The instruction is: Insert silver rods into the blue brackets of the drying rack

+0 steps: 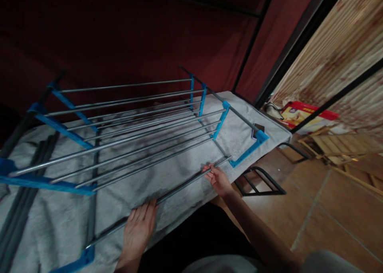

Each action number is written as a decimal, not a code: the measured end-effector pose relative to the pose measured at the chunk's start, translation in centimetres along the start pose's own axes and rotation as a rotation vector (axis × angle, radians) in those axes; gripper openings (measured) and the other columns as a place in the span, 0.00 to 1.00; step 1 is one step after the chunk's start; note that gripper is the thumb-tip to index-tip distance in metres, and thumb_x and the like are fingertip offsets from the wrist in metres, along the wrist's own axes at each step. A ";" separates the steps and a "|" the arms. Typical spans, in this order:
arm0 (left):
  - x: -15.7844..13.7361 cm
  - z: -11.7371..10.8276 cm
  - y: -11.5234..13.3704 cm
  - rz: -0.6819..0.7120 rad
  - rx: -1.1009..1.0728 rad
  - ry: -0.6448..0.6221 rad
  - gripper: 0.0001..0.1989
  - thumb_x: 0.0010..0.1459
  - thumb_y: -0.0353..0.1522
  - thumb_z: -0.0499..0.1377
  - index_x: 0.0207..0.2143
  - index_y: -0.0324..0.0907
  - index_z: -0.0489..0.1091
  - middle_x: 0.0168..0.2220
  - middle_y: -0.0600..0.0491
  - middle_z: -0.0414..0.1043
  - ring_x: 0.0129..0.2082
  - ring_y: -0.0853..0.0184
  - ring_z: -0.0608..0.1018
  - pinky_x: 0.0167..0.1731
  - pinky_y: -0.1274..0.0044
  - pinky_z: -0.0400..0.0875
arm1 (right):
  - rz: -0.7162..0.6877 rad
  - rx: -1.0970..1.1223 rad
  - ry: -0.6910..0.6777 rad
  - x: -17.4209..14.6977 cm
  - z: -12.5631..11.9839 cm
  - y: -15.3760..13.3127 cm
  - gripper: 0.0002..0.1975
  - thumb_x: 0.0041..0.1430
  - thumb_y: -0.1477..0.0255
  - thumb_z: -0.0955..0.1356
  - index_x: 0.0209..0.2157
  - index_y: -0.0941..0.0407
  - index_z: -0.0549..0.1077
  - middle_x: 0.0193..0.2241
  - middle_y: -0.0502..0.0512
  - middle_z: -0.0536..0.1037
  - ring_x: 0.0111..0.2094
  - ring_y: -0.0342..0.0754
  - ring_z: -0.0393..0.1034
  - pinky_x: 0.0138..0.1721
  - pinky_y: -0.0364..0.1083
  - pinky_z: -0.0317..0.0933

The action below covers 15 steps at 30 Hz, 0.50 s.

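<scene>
A drying rack of grey metal rods and blue plastic brackets lies across the bed in front of me. My left hand rests over the front rod, its fingers curled round the bar. Farther right, my right hand pinches the same rod near its right end, close to a blue bracket. At the rod's left end sits another blue bracket, partly cut off by the frame. Several more rods run parallel behind, joined by blue brackets on both sides.
A grey blanket covers the bed. Loose dark tubes lie at the left. A small dark card-like object lies near the right bracket. Beyond are a black metal ladder frame, a red-and-yellow package and a wooden chair.
</scene>
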State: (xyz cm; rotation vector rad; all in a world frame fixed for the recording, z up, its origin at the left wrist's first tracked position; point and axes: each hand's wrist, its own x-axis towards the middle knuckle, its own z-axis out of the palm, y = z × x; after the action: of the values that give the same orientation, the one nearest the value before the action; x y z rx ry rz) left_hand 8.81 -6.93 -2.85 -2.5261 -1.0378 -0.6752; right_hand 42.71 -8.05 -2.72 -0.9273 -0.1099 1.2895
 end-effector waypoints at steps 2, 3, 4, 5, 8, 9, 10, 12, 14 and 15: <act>0.1 -0.1 0.0 0.013 -0.011 -0.002 0.14 0.68 0.34 0.55 0.50 0.35 0.71 0.37 0.47 0.77 0.36 0.61 0.77 0.42 0.69 0.65 | 0.000 -0.017 -0.006 0.0 0.2 0.0 0.09 0.54 0.67 0.76 0.33 0.55 0.76 0.34 0.52 0.83 0.38 0.47 0.79 0.46 0.48 0.72; 0.1 -0.1 0.0 0.015 -0.008 -0.002 0.14 0.68 0.35 0.55 0.50 0.35 0.71 0.37 0.47 0.77 0.35 0.61 0.76 0.42 0.69 0.65 | -0.001 -0.024 -0.010 0.0 0.2 0.0 0.09 0.54 0.67 0.76 0.33 0.55 0.76 0.33 0.52 0.83 0.37 0.47 0.79 0.46 0.48 0.72; 0.2 -0.2 -0.1 0.015 0.001 -0.004 0.13 0.68 0.34 0.55 0.49 0.35 0.71 0.36 0.47 0.77 0.35 0.61 0.76 0.41 0.69 0.65 | -0.002 -0.030 -0.015 0.1 0.3 0.0 0.09 0.54 0.67 0.76 0.33 0.55 0.76 0.33 0.53 0.83 0.37 0.47 0.79 0.46 0.48 0.72; 0.2 -0.2 -0.1 0.018 0.013 -0.004 0.12 0.68 0.34 0.54 0.48 0.35 0.71 0.36 0.47 0.77 0.34 0.61 0.75 0.40 0.69 0.65 | -0.002 -0.034 -0.020 0.1 0.3 0.1 0.09 0.54 0.67 0.76 0.33 0.55 0.76 0.33 0.53 0.83 0.37 0.47 0.79 0.45 0.48 0.72; 0.3 -0.2 -0.2 0.024 0.046 -0.013 0.11 0.68 0.31 0.53 0.47 0.36 0.72 0.35 0.47 0.76 0.34 0.60 0.75 0.39 0.69 0.65 | 0.011 -0.020 -0.017 0.2 0.5 0.2 0.06 0.55 0.69 0.74 0.33 0.55 0.76 0.32 0.54 0.83 0.36 0.48 0.79 0.44 0.48 0.72; 0.3 -0.2 -0.2 0.022 0.054 -0.013 0.11 0.68 0.31 0.53 0.47 0.36 0.71 0.36 0.47 0.76 0.34 0.60 0.75 0.39 0.69 0.65 | 0.016 -0.003 -0.006 0.3 0.5 0.1 0.05 0.56 0.70 0.73 0.34 0.55 0.76 0.33 0.54 0.83 0.36 0.48 0.79 0.44 0.48 0.73; 0.3 -0.1 -0.2 0.019 0.059 -0.012 0.11 0.68 0.31 0.53 0.47 0.35 0.71 0.36 0.47 0.76 0.35 0.60 0.75 0.39 0.68 0.64 | 0.020 0.018 0.007 0.4 0.5 0.1 0.05 0.56 0.71 0.72 0.35 0.55 0.76 0.33 0.55 0.84 0.37 0.49 0.79 0.43 0.48 0.73; 0.4 0.0 -0.3 0.016 0.068 -0.007 0.12 0.68 0.31 0.53 0.48 0.35 0.71 0.36 0.46 0.76 0.35 0.59 0.75 0.39 0.68 0.64 | 0.015 0.060 0.039 0.6 0.5 -0.1 0.05 0.57 0.71 0.71 0.36 0.55 0.76 0.34 0.55 0.84 0.37 0.49 0.80 0.44 0.48 0.73; 0.4 0.0 -0.3 0.019 0.062 -0.002 0.12 0.68 0.31 0.53 0.48 0.34 0.71 0.35 0.46 0.76 0.33 0.59 0.74 0.38 0.68 0.64 | -0.005 0.085 0.062 0.9 0.4 -0.3 0.05 0.57 0.72 0.70 0.37 0.55 0.75 0.35 0.55 0.84 0.37 0.49 0.80 0.44 0.49 0.73; 0.4 -0.1 -0.3 0.018 0.055 -0.004 0.12 0.68 0.32 0.53 0.48 0.34 0.70 0.34 0.47 0.76 0.33 0.59 0.74 0.38 0.68 0.64 | -0.016 0.090 0.071 1.0 0.3 -0.4 0.05 0.58 0.72 0.70 0.38 0.55 0.75 0.34 0.55 0.84 0.37 0.49 0.80 0.45 0.49 0.73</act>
State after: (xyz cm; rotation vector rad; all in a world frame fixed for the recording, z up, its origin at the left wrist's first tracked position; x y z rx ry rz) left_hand 8.80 -6.50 -2.52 -2.4880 -1.0196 -0.6282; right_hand 43.19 -7.07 -2.65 -0.8918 -0.0036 1.2352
